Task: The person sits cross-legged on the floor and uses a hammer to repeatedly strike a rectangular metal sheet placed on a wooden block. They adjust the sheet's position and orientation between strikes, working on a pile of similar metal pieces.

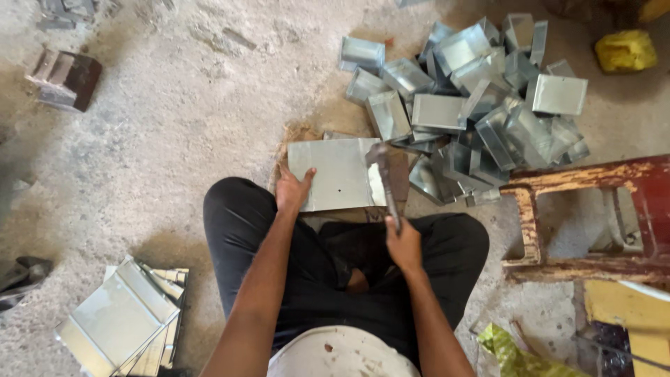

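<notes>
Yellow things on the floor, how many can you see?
3: a yellow lump top right, a yellow board lower right, and a yellow-green wrapper at the bottom edge. More may lie outside the view.

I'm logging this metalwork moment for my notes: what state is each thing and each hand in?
Metal sheet: flat on the floor, unfolded.
Hammer: head over the sheet's right edge.
Left hand: pressing the sheet down.
Right hand: closed around the hammer handle.
Folded boxes: heaped loosely.
Flat sheets: stacked.
</notes>
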